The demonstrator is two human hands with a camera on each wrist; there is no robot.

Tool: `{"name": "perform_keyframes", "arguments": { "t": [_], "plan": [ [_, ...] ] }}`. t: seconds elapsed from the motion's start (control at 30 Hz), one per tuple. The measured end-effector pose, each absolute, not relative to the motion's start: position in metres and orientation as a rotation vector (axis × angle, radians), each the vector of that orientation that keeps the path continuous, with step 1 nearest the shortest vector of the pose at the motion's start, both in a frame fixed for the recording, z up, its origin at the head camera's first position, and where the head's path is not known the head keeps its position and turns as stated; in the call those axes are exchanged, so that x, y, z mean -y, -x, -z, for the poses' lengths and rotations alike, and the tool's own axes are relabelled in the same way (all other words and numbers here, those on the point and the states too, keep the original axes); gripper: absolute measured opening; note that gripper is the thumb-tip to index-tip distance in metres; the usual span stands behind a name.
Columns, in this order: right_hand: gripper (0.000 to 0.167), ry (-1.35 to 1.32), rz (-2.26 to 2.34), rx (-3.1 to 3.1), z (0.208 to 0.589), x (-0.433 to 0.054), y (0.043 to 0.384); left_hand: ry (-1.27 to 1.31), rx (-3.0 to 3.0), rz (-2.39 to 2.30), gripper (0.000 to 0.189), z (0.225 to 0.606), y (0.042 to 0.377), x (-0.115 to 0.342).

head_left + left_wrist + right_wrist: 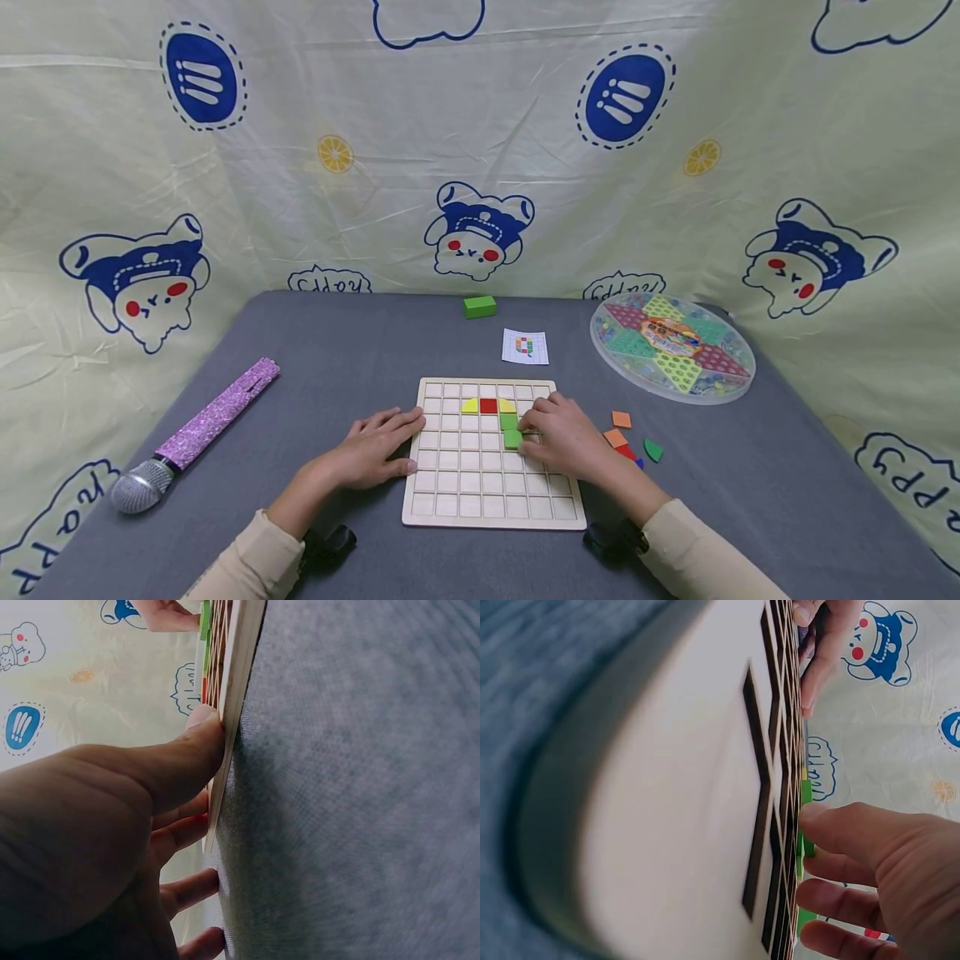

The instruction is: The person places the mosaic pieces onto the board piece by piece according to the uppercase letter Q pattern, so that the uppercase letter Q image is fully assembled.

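Observation:
A pale wooden grid board lies on the table. Along its left edge rests my left hand, thumb touching the near part and fingers spread further up the side. Over the right half of the board, my right hand pinches a green square tile between thumb and fingers, low at the grid. Just above it sits another green square. In a row near the far side are a yellow piece, a red square and a second yellow piece.
Orange squares, a green piece and partly hidden red and blue pieces lie right of the board. Beyond it are a pattern card and a green block. A round game board stands back right; a glittery microphone lies left.

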State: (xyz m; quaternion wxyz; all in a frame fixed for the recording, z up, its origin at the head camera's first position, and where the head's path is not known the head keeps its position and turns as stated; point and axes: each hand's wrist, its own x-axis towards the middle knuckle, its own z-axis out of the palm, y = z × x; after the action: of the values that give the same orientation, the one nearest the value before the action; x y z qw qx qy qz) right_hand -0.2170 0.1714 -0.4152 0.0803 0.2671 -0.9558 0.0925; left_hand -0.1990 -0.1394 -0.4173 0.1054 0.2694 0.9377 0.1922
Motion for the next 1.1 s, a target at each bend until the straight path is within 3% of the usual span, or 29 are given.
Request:
{"name": "perform_keyframes", "arguments": {
  "t": [1.1],
  "plan": [
    [0.023, -0.833, -0.287, 2.799, 0.4136, -0.1801, 0.2159, -0.804, -2.754, -0.568, 0.064, 0.4149, 0.1975, 0.1394]
  ]
}}
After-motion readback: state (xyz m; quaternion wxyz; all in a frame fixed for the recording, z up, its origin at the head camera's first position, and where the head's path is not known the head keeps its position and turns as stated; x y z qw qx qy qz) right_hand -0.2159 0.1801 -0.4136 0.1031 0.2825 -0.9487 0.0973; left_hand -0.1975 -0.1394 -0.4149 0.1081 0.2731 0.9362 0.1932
